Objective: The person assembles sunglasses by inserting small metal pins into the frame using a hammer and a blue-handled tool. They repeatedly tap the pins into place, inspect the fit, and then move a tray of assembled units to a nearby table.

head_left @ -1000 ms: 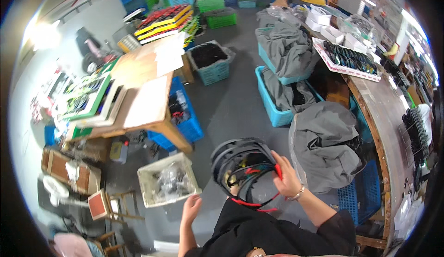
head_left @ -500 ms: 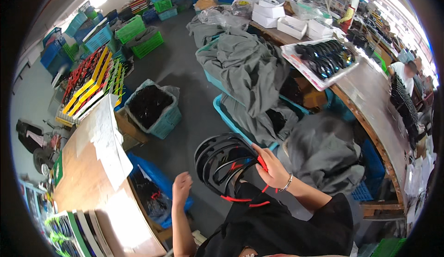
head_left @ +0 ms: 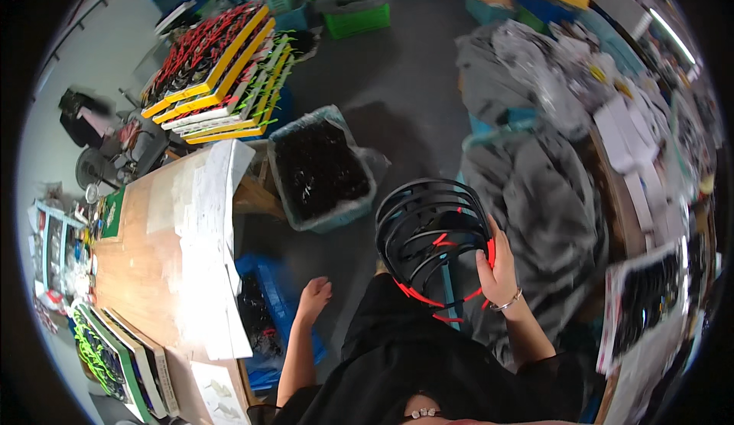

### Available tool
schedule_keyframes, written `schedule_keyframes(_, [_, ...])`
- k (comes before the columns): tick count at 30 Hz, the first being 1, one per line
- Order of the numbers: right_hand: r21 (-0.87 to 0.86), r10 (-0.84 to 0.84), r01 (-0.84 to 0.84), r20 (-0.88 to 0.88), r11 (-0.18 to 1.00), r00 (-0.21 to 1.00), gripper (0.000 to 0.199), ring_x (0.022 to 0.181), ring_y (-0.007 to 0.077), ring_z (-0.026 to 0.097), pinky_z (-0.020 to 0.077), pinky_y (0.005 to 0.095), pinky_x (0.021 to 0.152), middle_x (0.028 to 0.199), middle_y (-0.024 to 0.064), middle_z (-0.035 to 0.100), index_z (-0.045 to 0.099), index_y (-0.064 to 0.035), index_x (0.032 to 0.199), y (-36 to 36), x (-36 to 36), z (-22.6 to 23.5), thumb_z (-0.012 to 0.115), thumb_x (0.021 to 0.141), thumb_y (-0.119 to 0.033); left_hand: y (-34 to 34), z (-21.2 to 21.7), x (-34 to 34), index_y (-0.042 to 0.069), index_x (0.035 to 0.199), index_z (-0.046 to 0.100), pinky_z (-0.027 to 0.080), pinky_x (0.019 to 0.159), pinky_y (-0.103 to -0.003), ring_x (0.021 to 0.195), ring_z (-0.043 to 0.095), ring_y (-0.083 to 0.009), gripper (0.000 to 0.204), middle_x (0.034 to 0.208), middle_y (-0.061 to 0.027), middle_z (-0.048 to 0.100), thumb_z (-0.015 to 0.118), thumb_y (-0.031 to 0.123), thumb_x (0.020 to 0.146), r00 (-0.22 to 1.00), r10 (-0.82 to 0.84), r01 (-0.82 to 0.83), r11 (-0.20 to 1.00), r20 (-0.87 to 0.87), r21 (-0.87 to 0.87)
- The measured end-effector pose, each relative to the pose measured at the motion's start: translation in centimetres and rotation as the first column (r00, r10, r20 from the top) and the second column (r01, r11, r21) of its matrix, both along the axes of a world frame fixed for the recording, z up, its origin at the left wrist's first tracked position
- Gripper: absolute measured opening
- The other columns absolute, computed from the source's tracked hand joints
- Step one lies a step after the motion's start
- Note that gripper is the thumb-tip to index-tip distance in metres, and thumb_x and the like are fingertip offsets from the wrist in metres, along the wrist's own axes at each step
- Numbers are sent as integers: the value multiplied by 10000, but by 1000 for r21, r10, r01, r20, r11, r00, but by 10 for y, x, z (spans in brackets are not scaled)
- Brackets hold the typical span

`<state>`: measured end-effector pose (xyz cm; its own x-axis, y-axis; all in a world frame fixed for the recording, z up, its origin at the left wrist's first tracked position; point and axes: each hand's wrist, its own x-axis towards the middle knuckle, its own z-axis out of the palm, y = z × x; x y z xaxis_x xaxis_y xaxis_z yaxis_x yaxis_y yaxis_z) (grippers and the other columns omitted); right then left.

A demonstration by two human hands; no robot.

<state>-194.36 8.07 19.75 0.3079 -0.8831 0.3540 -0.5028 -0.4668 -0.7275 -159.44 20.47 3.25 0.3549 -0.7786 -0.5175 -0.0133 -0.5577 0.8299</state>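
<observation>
My right hand is closed round the right side of a bundle of black curved frames with red ends, which look like nested sunglasses frames. The thumb lies over their red parts, and the bundle hangs in front of my body. To the left, my left hand hovers with its fingers curled in and nothing visible in it. Nearest to that hand is a blue plastic-lined bin with dark and red pieces inside, beside the wooden table.
A crate heaped with black pieces stands on the floor ahead. Yellow and white trays of red and green-tipped frames are stacked at the far left. Grey cloth covers bins on the right. A tray of dark eyewear lies at the right.
The view has swung left, bringing the table and black-filled crate closer to the middle. My right hand still holds the frames; my left hand remains curled and raised.
</observation>
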Motion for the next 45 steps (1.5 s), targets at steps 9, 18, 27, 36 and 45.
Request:
schedule_keyframes(9, [-20,18,-17,19,1000,1000,550,993,352,462,351,342,888,1126,219,449,290,39,1293,-340,52,-9,451,771,-22,-295,-4,132,-23,954,561,404,463,-264,531,495,-126,268,650,-66,551,521,202,814,857,479,-464,877,187,-123])
schedule_keyframes(18, [17,-118,118,40,993,992,584,941,345,466,357,341,875,1059,210,458,299,33,1291,-639,83,-42,439,724,3,-741,38,88,-11,1164,459,432,835,-337,1049,522,-267,446,1143,-176,523,559,270,833,884,-401,442,885,240,-148])
schedule_keyframes(27, [-13,165,-168,-123,986,979,599,905,317,454,360,337,853,1003,181,444,284,10,1309,-960,166,-4,457,735,9,-955,2,135,-13,1272,352,455,762,-342,912,555,-198,582,1152,-125,495,516,358,855,997,-72,70,988,12,134])
schedule_keyframes(36, [-77,481,-484,-53,872,875,593,864,315,478,400,325,795,988,188,457,289,-3,1307,-1215,355,-28,462,741,34,-1028,-59,239,-8,1114,496,458,519,-248,683,563,-135,356,894,-83,565,534,223,847,788,611,-560,760,-69,331])
schedule_keyframes(45, [-49,525,-526,-36,849,850,569,917,331,470,381,342,841,1014,193,462,308,0,1298,-1416,549,-12,462,751,20,-1295,-9,422,-2,991,592,451,772,-370,884,586,-334,366,884,-193,617,539,278,763,800,405,-442,897,443,-21])
